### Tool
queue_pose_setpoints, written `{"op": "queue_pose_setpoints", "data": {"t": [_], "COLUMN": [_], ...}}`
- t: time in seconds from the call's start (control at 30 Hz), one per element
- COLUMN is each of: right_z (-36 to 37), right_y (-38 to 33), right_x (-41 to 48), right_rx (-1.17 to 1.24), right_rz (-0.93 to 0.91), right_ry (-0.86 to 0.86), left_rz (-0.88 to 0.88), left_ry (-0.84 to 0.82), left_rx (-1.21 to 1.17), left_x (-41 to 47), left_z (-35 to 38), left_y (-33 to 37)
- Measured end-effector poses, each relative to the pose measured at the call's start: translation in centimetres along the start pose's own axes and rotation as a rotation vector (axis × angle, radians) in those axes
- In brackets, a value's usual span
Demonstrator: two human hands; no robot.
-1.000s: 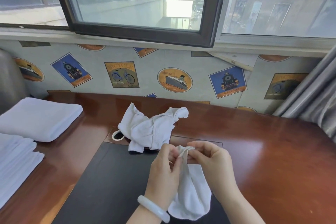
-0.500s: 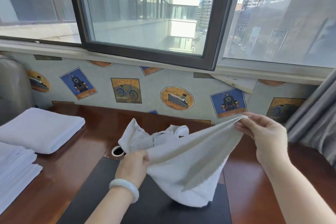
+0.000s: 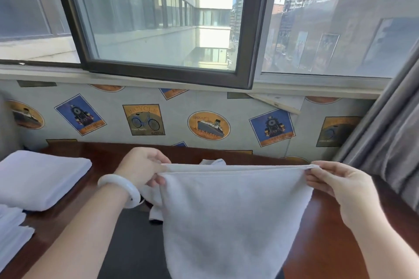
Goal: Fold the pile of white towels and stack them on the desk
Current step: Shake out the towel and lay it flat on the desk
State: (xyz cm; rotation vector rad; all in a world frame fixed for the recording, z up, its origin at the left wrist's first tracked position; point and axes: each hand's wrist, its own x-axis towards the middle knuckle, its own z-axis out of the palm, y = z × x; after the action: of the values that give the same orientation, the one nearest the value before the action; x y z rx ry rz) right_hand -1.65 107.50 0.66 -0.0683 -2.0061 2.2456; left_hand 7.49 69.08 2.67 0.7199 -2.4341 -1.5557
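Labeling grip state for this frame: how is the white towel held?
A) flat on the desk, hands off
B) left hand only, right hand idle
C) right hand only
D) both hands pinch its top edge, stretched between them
D: the left hand and the right hand each pinch a top corner of the towel, its upper edge taut between them and the rest hanging.

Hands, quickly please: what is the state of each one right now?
Left hand: closed, pinching the top left corner of the white towel.
Right hand: closed, pinching the top right corner of the same towel.
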Motion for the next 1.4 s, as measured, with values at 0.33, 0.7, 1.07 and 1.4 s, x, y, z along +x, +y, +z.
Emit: {"op": "queue_pose_setpoints", "data": {"t": [0.33,0.7,1.07,1.4], "right_z": [1.4,-2.9,-5.4,-6.9], "right_y": [0.9,11.1,25.9,25.9], "right_x": [2.1,-8.1,-18.4,-26.1], "right_rx": [0.098,-0.114,-0.291,-0.447], "right_rz": [0.061,0.214,0.72,0.757], "right_ry": [-0.031,-0.059,0.122,0.134], "left_rz": [-0.015,0.01,-0.406,-0.257], "left_ry": [0.023,0.111,0.013,-0.106], "left_rx": [-0.166,-0.094,0.04,0.21], "left_x": [3.2,-7.3,-13.2,-19.8], "left_z": [-0.5,1.3,7.3,4.7], "left_y": [3.1,-9.0,-29.1,-34.2]}}
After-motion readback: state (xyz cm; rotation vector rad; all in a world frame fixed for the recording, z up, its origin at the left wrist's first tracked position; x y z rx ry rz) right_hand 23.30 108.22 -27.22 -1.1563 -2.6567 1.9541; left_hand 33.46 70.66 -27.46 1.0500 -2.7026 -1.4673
